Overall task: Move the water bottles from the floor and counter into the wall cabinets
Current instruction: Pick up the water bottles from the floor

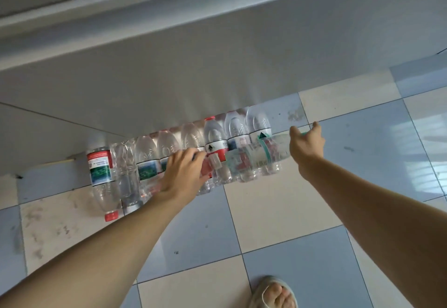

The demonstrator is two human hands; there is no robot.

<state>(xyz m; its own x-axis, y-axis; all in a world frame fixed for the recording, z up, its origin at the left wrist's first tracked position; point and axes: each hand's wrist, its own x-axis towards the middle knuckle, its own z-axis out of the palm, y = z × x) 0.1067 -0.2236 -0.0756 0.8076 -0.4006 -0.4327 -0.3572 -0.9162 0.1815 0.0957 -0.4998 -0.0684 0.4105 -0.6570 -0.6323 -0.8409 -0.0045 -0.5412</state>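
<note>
The left hand point(183, 171) curls its grip around a bottle with a red label point(210, 162) in the middle of the row, fingers wrapped over its side, likely to lift it clear of its neighbours. The right hand point(306, 142) closes its grip on a clear bottle with a green band point(272, 149) at the right end; the fingertips are hidden behind it.

The water bottles point(183, 157) lie packed side by side on the tiled floor point(278, 211), pushed against the base of the pale cabinet front point(193, 78), so the far side is blocked. Open floor lies toward the person and to the right, with a sandalled foot point(273, 292) well back. One bottle with a red cap point(101, 174) lies at the left end.
</note>
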